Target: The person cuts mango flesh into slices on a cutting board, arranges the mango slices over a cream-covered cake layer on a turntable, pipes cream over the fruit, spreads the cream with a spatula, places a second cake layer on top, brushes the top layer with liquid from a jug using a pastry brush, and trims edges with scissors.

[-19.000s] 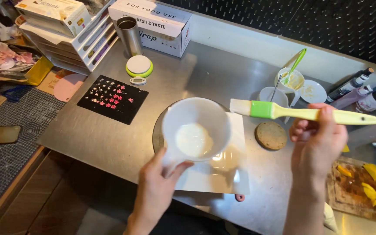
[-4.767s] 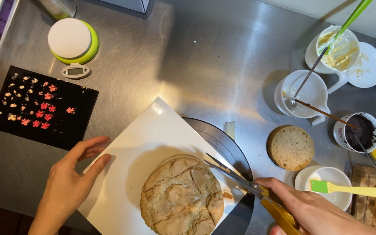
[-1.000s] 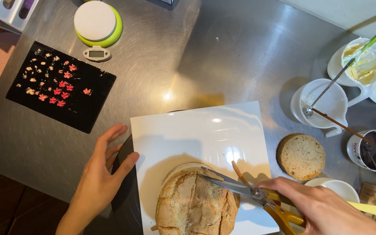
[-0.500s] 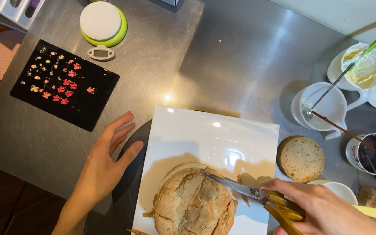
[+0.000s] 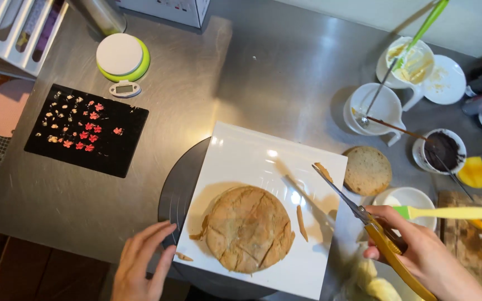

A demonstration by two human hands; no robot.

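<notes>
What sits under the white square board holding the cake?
A dark round turntable shows under the white square board, jutting out at the left and bottom; its centre and any base are covered.

Scissors [image 5: 358,214] beside cake [image 5: 248,228]

Left hand [image 5: 140,265]: showing bare from fingertips to wrist, with no glove, ring or watch appearing on it; the fingers are looking slender, the nails short and plain.
Left forearm: running out of the bottom edge bare, no sleeve or cuff showing where it is leaving the view.
Right hand [image 5: 425,251]: also showing bare, no glove, ring or band appearing on the knuckles or fingers in view.
Right wrist: showing uncovered, no sleeve or bracelet reaching it before the frame is cutting it off.
Markings: none showing on either hand.
</notes>
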